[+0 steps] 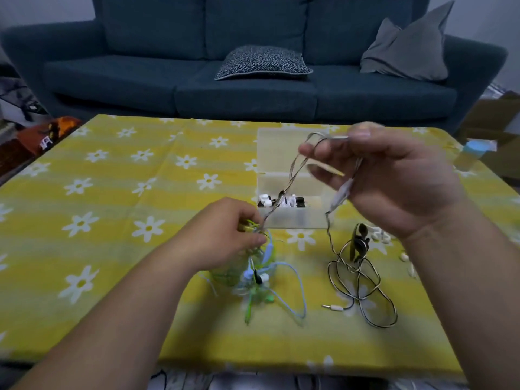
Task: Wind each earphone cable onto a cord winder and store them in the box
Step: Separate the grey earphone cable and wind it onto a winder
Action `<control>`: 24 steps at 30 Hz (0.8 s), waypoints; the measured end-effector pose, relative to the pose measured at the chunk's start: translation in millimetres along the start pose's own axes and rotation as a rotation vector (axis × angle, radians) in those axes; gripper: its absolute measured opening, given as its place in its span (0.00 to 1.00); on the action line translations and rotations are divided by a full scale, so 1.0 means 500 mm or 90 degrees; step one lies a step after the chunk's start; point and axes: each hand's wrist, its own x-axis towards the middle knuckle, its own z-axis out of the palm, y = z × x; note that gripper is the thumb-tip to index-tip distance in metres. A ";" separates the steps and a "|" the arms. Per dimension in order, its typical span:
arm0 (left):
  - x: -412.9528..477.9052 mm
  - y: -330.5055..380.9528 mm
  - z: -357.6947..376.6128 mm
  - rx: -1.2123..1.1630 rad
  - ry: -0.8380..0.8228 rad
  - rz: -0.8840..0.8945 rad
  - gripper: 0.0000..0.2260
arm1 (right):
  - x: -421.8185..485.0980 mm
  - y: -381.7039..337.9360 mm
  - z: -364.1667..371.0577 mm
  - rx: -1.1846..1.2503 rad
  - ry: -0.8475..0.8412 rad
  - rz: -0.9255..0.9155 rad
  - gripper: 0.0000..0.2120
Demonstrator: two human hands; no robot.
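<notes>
A: The right hand [394, 181] is seen raised over the table, fingers curled, and the striped cable [295, 170] is looped around them and held fast.

B: And the left hand [225, 237]?

A: Kept low and nearer the body, fingers curled down onto the top of the green and blue tangle [261, 280]. Green strands are gripped there; whether the striped strand is pinched too cannot be told through the blur.

B: So the line is drawn between the two hands.

A: Exactly. The long axis runs on a diagonal, from high right down to low left. A second length drops from the right hand to a loose heap on the yellow tablecloth [112, 192], with the jack plug [419, 307] lying at its near edge.

B: What is the next move judged to turn on?

A: On that low end being freed from the tangle, for which the left hand is better placed.

B: Obstacles?

A: The open box [270, 142] sits just behind the taut strand, with black and white winders [266, 200] in one compartment. Small white pieces [380, 236] lie under the right wrist.
</notes>
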 end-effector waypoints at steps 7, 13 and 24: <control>-0.007 -0.035 -0.056 -0.145 0.161 -0.089 0.08 | 0.020 -0.031 -0.108 -0.083 0.348 0.093 0.13; -0.012 -0.016 -0.066 -0.337 0.170 -0.075 0.07 | 0.004 0.019 -0.148 -0.801 0.136 0.347 0.15; -0.003 0.006 -0.034 -0.293 0.136 -0.072 0.07 | 0.015 0.113 -0.018 -0.512 -0.021 0.105 0.10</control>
